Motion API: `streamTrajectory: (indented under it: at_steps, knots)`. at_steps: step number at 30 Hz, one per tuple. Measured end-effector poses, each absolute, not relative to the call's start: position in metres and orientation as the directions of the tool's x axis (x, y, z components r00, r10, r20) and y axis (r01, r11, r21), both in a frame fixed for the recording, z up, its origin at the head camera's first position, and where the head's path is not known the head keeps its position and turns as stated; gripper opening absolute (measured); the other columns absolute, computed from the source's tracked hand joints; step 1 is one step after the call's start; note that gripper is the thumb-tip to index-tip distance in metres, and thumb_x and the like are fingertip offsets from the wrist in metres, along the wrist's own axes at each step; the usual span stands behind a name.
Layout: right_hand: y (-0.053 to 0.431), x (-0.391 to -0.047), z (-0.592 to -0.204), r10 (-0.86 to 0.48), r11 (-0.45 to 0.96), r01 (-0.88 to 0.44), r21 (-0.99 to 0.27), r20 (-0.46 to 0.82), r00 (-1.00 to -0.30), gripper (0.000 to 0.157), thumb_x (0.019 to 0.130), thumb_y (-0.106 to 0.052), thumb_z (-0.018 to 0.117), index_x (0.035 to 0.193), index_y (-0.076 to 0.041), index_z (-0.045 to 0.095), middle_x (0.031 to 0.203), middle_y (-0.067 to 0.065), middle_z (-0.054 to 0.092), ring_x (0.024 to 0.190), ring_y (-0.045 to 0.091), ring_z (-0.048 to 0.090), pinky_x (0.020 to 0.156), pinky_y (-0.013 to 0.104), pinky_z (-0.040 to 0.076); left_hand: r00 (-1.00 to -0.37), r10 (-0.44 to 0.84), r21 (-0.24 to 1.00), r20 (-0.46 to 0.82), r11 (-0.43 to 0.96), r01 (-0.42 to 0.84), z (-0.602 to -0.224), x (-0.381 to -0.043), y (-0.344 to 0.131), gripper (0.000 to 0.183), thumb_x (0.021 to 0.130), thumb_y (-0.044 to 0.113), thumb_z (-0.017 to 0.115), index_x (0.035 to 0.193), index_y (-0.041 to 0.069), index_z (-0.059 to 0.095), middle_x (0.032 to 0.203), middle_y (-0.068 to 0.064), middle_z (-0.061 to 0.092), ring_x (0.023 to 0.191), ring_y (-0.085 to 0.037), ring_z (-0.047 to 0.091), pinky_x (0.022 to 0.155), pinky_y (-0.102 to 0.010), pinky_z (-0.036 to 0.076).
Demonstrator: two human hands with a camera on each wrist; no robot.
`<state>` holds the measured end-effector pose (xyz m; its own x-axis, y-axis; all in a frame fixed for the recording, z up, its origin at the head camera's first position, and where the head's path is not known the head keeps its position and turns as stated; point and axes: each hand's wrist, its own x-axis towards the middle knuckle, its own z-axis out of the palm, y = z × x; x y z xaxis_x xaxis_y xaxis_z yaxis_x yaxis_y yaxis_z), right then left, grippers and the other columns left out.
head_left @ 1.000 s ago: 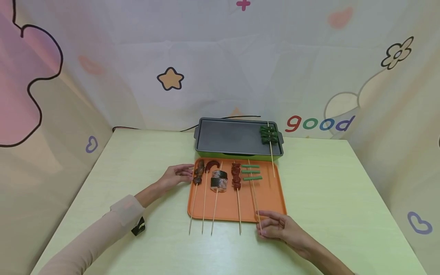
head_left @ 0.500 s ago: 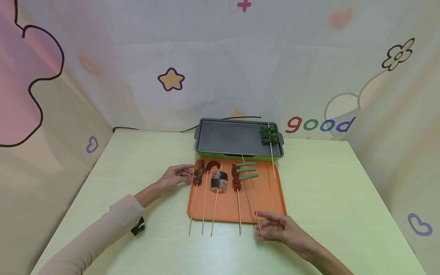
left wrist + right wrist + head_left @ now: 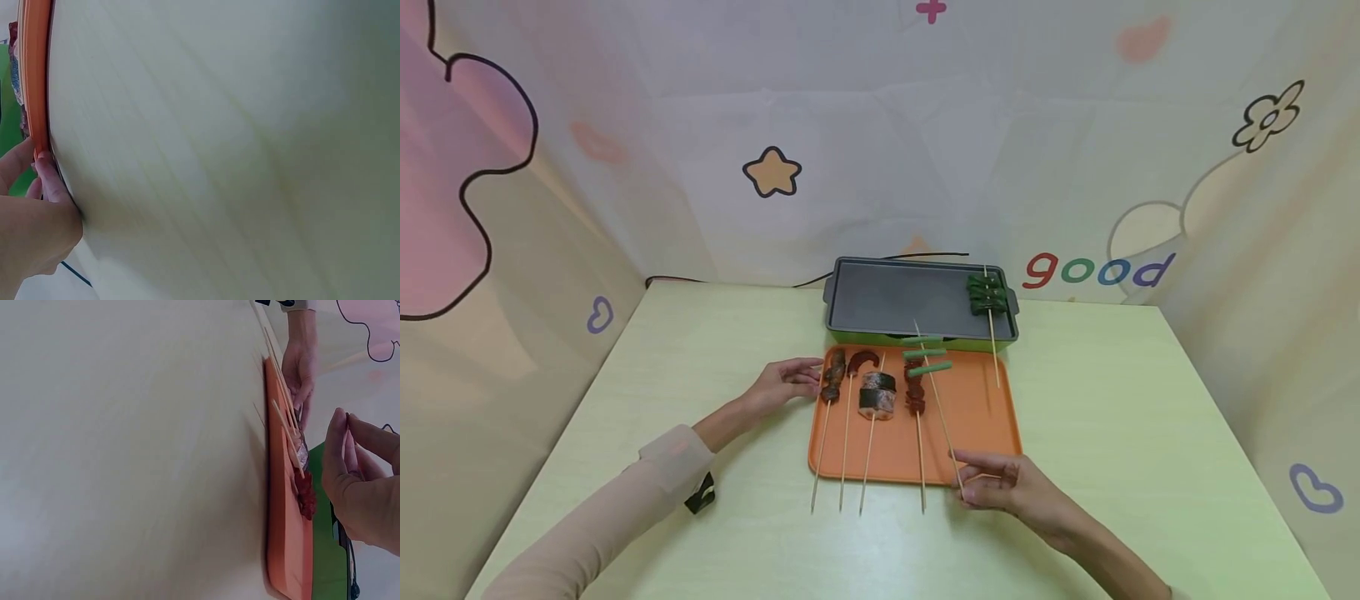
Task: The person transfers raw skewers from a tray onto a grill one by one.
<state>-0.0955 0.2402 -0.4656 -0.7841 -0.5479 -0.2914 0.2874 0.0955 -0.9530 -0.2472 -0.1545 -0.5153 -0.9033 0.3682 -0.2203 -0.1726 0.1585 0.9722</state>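
My right hand [image 3: 1011, 492] pinches the lower end of a wooden skewer with several green bean pieces [image 3: 927, 354], raised and tilted to the left above the orange tray [image 3: 977, 425]. In the right wrist view, the thumb and fingertips of the right hand [image 3: 362, 475] meet around the stick. My left hand [image 3: 778, 385] holds the tray's left rim, a finger over the edge and another digit [image 3: 53, 181] against the outer wall. On the tray lie a brown skewer [image 3: 833, 379], a curled tentacle skewer [image 3: 863, 362], a seaweed-banded skewer [image 3: 877, 396] and a red meat skewer [image 3: 915, 396].
Behind the tray stands a green grill with a dark grey plate [image 3: 902, 296]. A dark green leafy skewer [image 3: 987, 294] lies at its right end, its stick overhanging the front. A black cord [image 3: 677, 279] runs along the rear table edge.
The right hand has lifted the green bean skewer and moved it up and left, so its tip now reaches over the grill's front edge. The left hand stays put.
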Motion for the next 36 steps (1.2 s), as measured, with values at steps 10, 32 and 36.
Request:
streamTrajectory:
  at_steps: [10,32,36]
  knots:
    - [0.235,-0.12,-0.456,-0.455,0.089,0.273,-0.958,-0.283,-0.844,0.067,0.099,-0.011,0.067,0.154,0.009,0.035,0.118,0.002,0.065,0.108,0.008,0.071,0.096,0.025,0.059,-0.905,0.361,0.971,-0.224,0.162,-0.176,-0.516,-0.248,-0.155,0.056,0.095,-0.008,0.063,0.148,-0.007,0.046,0.118,-0.011,0.066,0.09,0.002,0.065,0.084,-0.014,0.057]
    - [0.218,-0.171,-0.443,-0.306,0.015,0.318,-0.948,-0.307,-0.901,0.064,0.1,-0.004,0.062,0.156,0.007,0.033,0.112,0.0,0.068,0.104,0.008,0.071,0.101,0.029,0.057,-0.91,0.366,0.979,-0.194,0.136,-0.154,-0.519,-0.249,-0.156,0.054,0.094,-0.007,0.065,0.146,-0.009,0.049,0.117,-0.011,0.067,0.089,0.001,0.066,0.082,-0.014,0.057]
    - [0.213,-0.178,-0.444,-0.276,0.001,0.343,-0.939,-0.33,-0.903,0.061,0.101,-0.002,0.059,0.156,0.007,0.034,0.11,-0.001,0.069,0.104,0.008,0.071,0.104,0.031,0.055,-0.91,0.374,0.981,-0.181,0.127,-0.143,-0.519,-0.248,-0.156,0.055,0.094,-0.007,0.065,0.146,-0.011,0.047,0.118,-0.014,0.067,0.089,0.001,0.066,0.082,-0.014,0.057]
